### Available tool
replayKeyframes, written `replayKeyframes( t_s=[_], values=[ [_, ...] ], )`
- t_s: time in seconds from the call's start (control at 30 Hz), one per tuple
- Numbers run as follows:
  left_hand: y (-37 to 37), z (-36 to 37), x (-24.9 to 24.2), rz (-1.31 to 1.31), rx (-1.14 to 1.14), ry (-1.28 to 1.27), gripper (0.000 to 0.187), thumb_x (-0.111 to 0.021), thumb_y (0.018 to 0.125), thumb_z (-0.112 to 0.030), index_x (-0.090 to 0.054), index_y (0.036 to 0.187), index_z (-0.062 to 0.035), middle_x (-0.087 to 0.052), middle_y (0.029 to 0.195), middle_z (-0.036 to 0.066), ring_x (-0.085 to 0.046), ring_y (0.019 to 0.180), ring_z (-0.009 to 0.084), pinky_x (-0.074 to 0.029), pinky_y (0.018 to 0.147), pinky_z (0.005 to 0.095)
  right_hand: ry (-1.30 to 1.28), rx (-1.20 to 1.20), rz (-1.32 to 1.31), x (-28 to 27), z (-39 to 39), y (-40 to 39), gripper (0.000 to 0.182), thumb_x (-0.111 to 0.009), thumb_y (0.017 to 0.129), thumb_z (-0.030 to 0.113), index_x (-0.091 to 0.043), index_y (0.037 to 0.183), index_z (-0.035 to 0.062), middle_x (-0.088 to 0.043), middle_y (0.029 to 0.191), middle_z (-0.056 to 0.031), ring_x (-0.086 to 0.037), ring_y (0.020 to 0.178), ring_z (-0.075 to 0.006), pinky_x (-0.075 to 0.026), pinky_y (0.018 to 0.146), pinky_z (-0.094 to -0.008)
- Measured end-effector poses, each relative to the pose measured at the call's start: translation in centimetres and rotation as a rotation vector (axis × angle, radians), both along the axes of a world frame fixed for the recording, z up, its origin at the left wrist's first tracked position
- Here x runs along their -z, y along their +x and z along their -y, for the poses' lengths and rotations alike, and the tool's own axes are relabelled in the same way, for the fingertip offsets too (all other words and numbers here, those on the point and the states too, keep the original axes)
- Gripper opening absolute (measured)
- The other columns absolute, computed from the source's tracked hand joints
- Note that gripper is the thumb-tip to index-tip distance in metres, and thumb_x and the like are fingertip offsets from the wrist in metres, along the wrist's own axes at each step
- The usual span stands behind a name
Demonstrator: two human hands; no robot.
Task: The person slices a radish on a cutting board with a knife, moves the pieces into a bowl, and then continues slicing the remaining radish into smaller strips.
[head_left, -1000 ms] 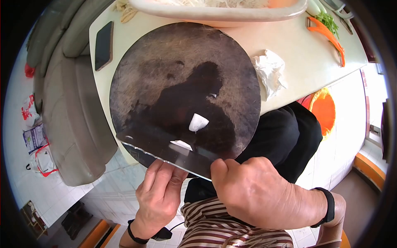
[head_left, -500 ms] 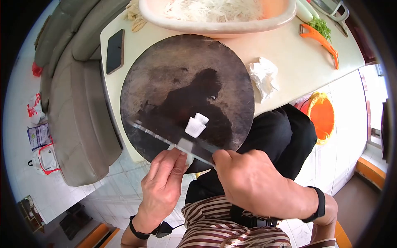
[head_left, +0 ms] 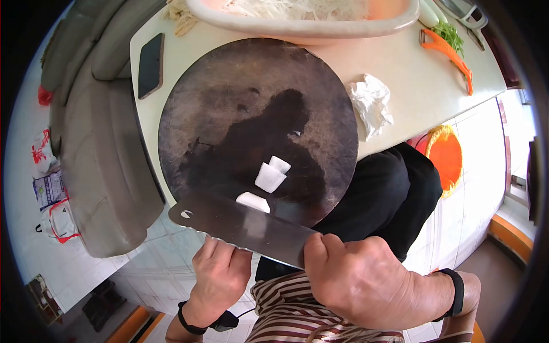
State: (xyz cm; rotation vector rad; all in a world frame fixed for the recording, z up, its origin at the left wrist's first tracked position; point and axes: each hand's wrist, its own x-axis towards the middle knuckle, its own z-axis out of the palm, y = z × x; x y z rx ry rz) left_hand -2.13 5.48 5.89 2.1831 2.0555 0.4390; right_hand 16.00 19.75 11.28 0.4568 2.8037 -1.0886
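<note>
So on the far left there's a grey sofa (head_left: 94, 171) butted against the surface (head_left: 412, 86), with a black phone (head_left: 150, 64) lying near that edge. Next over, the left hand (head_left: 220, 274) sits below the near rim of the big round chopping board (head_left: 257, 126), fingers loosely curled under the cleaver (head_left: 243, 226); it isn't gripping anything that I can see. Half a second ago those fingers were up on a white piece at the blade, so they've dropped back. The cleaver has also changed: it was edge-down in the cut, now it's tipped so the broad flat side faces up, hovering over the board's near edge. Three white slices (head_left: 269, 178) lie on the board just beyond it, so that cut looks finished to me. The right hand (head_left: 366, 283) is closed tight around the cleaver's handle. Further right: a crumpled tissue (head_left: 373, 103), an orange peeler (head_left: 449, 54), and a pink basin (head_left: 303, 23) of white shreds at the top.
</note>
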Motion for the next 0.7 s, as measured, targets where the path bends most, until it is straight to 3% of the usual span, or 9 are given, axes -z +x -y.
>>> replayKeyframes(
  t_s=[0.17, 0.33, 0.5, 0.6, 0.67, 0.7],
  values=[
    [-0.1, 0.1, 0.1, 0.005, 0.01, -0.004, 0.014, -0.068, 0.064, 0.008, -0.066, 0.077, 0.0044, -0.064, 0.095, 0.012, -0.06, 0.084, 0.0272, -0.05, 0.054, 0.0312, 0.02, -0.029, -0.006, 0.0, 0.0, -0.4, 0.019, -0.061, 0.069, 0.0, -0.051, 0.083, -0.0087, -0.051, 0.067, -0.0109, -0.058, 0.053, -0.0197, -0.046, 0.039, -0.0301],
    [0.1, -0.7, 0.0, 0.001, -0.005, 0.019, 0.018, -0.07, 0.071, 0.007, -0.07, 0.089, 0.0066, -0.064, 0.095, 0.012, -0.061, 0.086, 0.0278, -0.054, 0.058, 0.0334, 0.012, -0.005, -0.06, 1.8, 0.1, -1.1, 0.019, -0.061, 0.067, 0.0, -0.05, 0.08, -0.0073, -0.053, 0.067, -0.0133, -0.06, 0.052, -0.023, -0.046, 0.041, -0.0321],
    [0.2, -1.0, 0.1, 0.015, -0.012, 0.041, 0.024, -0.074, 0.072, 0.005, -0.07, 0.095, 0.008, -0.065, 0.099, 0.014, -0.063, 0.093, 0.0285, -0.057, 0.063, 0.0325, -0.009, 0.02, -0.101, 3.7, -0.3, -1.6, 0.018, -0.061, 0.066, 0.0, -0.049, 0.079, -0.0059, -0.054, 0.065, -0.0141, -0.06, 0.051, -0.026, -0.046, 0.041, -0.035],
    [0.3, -1.2, 0.1, 0.009, -0.019, 0.054, 0.025, -0.075, 0.072, 0.005, -0.07, 0.097, 0.0086, -0.066, 0.103, 0.014, -0.063, 0.096, 0.0275, -0.058, 0.066, 0.0317, -0.023, 0.064, -0.122, 4.2, -0.4, -1.6, 0.016, -0.061, 0.068, -0.002, -0.05, 0.079, -0.0051, -0.053, 0.058, -0.0143, -0.059, 0.05, -0.0305, -0.047, 0.043, -0.0369],
    [0.4, -1.2, 0.1, -0.001, -0.019, 0.066, 0.026, -0.075, 0.072, 0.005, -0.07, 0.098, 0.0087, -0.066, 0.105, 0.014, -0.063, 0.096, 0.0269, -0.059, 0.067, 0.0315, -0.156, 0.249, -0.12, 4.8, -0.5, -1.3, 0.012, -0.063, 0.068, -0.002, -0.056, 0.077, -0.0058, -0.058, 0.058, -0.0181, -0.063, 0.053, -0.0339, -0.051, 0.049, -0.04],
    [0.6, -1.1, 0.2, 0.032, -0.038, 0.065, 0.031, -0.075, 0.068, 0.009, -0.069, 0.099, 0.008, -0.065, 0.105, 0.015, -0.063, 0.095, 0.0292, -0.057, 0.069, 0.0339, -0.15, 0.245, -0.126, 5.0, -0.6, -1.0, 0.012, -0.063, 0.068, -0.002, -0.056, 0.077, -0.0058, -0.058, 0.058, -0.0181, -0.063, 0.053, -0.0339, -0.051, 0.049, -0.04]
  ],
)
